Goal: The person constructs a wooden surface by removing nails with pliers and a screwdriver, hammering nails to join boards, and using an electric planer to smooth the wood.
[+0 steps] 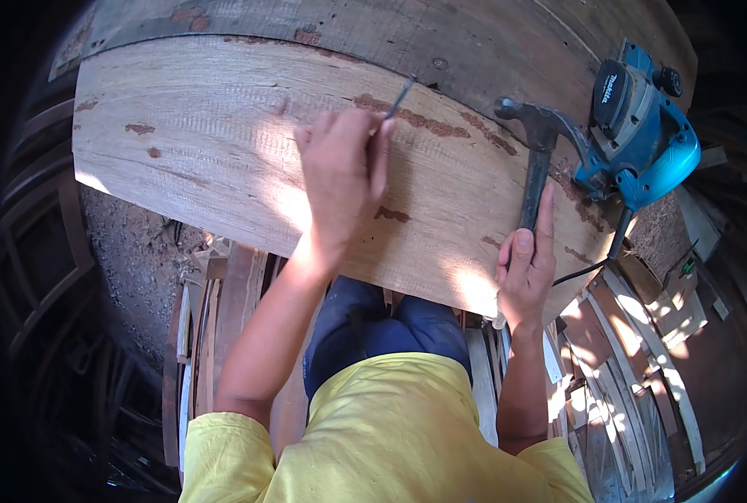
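My left hand (340,172) is closed over the middle of a pale wooden board (231,159), pinching a thin dark metal rod (403,94). The rod's upper end points away to the right; whether it is a nail or a punch, I cannot tell. At the right, my right hand (527,272) grips a claw hammer (536,172) by its handle, thumb on top and index finger stretched along it. The hammer's dark head points away from me, close to a blue electric planer (641,134). Reddish-brown patches (428,124) mark the board's surface.
A black cord (616,243) runs from the planer past my right hand. Beyond the pale board lies a darker plank (373,42). Stacked wood strips (641,369) are on the ground at the right, with more offcuts (206,327) at the left beside gravelly ground (134,260).
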A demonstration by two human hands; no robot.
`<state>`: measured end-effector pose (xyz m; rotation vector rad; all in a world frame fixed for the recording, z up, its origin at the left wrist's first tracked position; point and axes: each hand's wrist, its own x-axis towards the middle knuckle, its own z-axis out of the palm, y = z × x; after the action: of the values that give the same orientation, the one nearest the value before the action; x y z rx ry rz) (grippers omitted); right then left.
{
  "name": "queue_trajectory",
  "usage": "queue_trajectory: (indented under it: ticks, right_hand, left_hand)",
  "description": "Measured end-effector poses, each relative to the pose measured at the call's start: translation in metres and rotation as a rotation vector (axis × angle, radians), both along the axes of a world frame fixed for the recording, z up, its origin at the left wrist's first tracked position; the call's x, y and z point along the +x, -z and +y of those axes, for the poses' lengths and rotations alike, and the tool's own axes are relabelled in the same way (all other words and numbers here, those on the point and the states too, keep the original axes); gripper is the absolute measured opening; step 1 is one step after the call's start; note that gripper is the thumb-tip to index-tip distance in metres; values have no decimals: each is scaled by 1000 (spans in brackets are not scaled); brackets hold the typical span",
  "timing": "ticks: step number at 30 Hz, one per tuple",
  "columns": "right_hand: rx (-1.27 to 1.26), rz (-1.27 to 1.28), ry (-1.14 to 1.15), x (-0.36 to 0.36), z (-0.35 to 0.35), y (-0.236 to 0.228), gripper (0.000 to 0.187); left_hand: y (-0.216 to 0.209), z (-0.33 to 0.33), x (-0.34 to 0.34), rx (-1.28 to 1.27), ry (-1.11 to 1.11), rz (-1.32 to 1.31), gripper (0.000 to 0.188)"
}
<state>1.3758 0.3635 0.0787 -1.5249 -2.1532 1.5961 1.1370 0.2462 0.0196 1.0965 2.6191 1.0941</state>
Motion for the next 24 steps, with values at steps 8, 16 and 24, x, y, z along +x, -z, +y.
queue_trajectory:
  ticks: [8,16,24]
  right_hand:
    - [-19,51,-60,-3,-9,3,60]
    - [365,117,-244,-19,-4,-8,57]
    - [329,-141,-328,-54,1,-7,59]
  left_hand:
    - [14,16,15,-54,34,125,11]
    - [15,16,17,-59,60,148,14]
    - [9,21,22,-69,16,80,17]
